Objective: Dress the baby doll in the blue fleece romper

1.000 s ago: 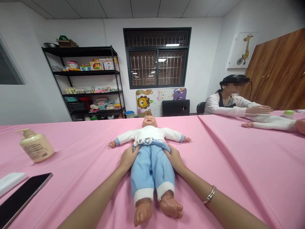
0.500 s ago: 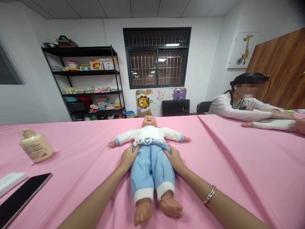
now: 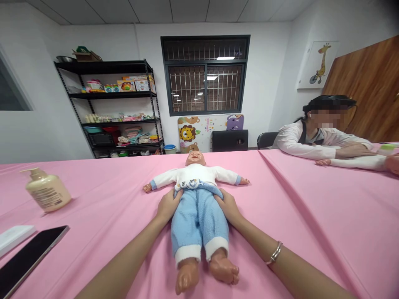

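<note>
A baby doll lies on its back on the pink table, head away from me, feet toward me. It wears a white top and fuzzy blue trousers. My left hand presses against the doll's left hip, fingers curled onto the trousers' waistband. My right hand grips the waistband on the other hip, a silver bracelet on that wrist.
A beige pump bottle lies at the left, with a black phone and a white pack near the left front edge. Another person sits at the right over a second doll. A black shelf stands behind.
My hands and the doll have stayed put. The person at the right has leaned lower and shifted to the right over the other doll.
</note>
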The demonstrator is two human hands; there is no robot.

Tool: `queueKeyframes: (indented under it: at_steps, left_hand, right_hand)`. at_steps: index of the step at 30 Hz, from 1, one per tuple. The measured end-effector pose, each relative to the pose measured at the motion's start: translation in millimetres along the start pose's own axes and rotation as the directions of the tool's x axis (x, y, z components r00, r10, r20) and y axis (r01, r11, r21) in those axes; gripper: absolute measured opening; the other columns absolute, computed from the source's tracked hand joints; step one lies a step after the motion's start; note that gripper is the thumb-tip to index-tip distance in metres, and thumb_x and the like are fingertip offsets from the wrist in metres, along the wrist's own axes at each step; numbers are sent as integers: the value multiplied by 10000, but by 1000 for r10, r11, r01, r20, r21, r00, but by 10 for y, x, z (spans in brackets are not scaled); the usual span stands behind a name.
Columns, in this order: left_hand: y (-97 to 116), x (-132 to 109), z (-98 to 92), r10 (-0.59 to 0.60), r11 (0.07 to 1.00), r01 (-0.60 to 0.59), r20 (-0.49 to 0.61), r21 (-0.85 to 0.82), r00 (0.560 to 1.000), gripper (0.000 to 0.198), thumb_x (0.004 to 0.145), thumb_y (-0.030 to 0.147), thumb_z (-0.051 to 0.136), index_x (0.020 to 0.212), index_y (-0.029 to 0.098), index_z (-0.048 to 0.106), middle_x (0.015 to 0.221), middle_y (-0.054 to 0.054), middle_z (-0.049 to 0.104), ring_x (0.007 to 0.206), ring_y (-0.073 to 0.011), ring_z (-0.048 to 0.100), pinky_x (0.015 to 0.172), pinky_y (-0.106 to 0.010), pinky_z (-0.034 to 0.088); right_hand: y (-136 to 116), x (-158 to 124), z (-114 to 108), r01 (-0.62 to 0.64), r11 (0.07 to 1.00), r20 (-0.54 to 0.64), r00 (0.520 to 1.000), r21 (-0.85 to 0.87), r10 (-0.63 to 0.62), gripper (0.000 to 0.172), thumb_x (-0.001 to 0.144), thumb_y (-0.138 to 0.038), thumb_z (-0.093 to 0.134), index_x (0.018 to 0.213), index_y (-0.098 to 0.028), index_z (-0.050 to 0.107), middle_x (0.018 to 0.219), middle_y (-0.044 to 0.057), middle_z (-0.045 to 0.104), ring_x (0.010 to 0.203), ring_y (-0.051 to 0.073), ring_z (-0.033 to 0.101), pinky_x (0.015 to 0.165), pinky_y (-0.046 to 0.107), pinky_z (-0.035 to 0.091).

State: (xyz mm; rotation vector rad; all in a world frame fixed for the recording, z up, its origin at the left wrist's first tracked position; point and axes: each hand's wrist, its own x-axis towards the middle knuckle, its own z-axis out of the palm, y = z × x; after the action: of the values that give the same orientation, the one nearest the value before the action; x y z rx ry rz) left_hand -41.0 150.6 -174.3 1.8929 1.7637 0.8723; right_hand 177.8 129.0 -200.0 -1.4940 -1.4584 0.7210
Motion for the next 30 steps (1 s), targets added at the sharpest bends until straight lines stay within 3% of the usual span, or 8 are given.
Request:
queueKeyframes:
  at_steps: [30]
  left_hand:
    - [16,-1,2,18,1000,-18,7,3,1000,541,803,611,287,1020,199,562,1049,-57,592,944,-184,552,793,-221,403]
  right_hand:
    - [2,-2,-17,26,999,-8,1000,21,-25,374,720,-452,355,753,-104,486,739,7,540,658,14,418,605,102,291]
